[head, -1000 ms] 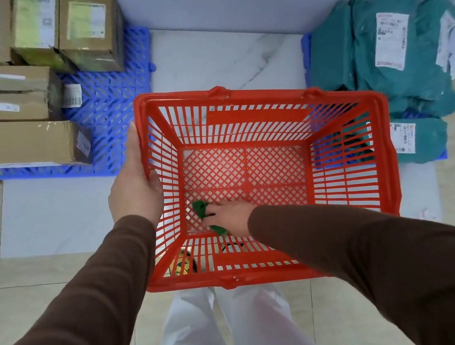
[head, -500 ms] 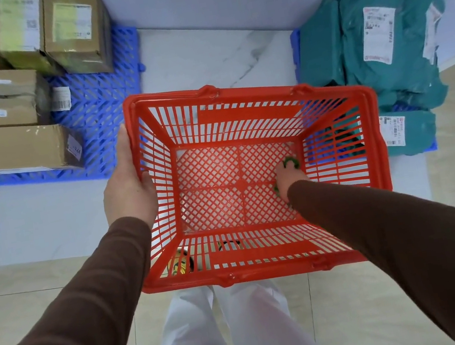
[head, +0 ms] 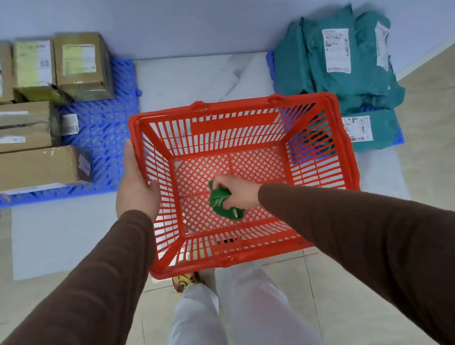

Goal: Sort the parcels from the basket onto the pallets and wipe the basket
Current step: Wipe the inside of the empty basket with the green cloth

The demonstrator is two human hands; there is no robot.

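Note:
A red plastic basket (head: 234,112) stands on the floor in front of me, with no parcels inside. My left hand (head: 135,189) grips its left rim. Reaching down into it, my right hand (head: 236,190) presses a crumpled green cloth (head: 220,202) against the mesh bottom near the middle. Brown cardboard boxes (head: 11,127) are stacked on the blue pallet (head: 106,132) at the left. Teal mailer bags (head: 349,61) with white labels lie piled on a second blue pallet (head: 271,62) at the right.
A pale blue wall closes the far side. A white marble-look slab (head: 189,79) lies under the basket between the pallets, with beige floor tiles around it. My legs in light trousers and one patterned shoe (head: 185,281) are just below the basket.
My right hand with the cloth went from the basket's near left to its right side, and is now back at the middle. The left hand has kept its hold on the rim.

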